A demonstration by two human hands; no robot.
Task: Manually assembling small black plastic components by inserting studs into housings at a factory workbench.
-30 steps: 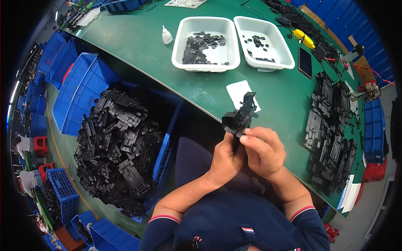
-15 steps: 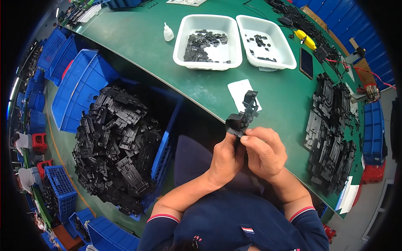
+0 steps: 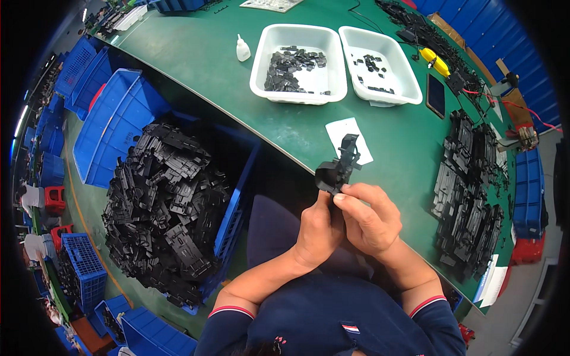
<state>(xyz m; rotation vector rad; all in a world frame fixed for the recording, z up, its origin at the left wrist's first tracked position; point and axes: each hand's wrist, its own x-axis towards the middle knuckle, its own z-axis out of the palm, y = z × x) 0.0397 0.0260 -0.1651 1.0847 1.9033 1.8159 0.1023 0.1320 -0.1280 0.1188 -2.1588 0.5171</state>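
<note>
Between both hands, just past the table's near edge, is a black molded plastic part [image 3: 341,169] with a rounded lobe on its left and a narrow end pointing away. My left hand [image 3: 317,232] is closed round its lower end. The thumb and fingers of my right hand [image 3: 371,216] pinch the same part near its lower right side. Whether a smaller piece sits between those right fingertips is hidden. Behind the part, a white sheet of paper [image 3: 360,141] lies on the green table [image 3: 285,127].
Two white trays [image 3: 259,89] [image 3: 409,94] hold small black pieces. A small white bottle [image 3: 243,50], a phone [image 3: 436,95] and a yellow tool [image 3: 435,62] lie on the table. Stacked black plastic parts [image 3: 466,190] line the right side. At left, a blue crate [image 3: 233,222] overflows with black parts [image 3: 163,213].
The black plastic part has shifted slightly left and toward me and tilted a little. Both hands keep hold of it; my right fingers have moved slightly left along it.
</note>
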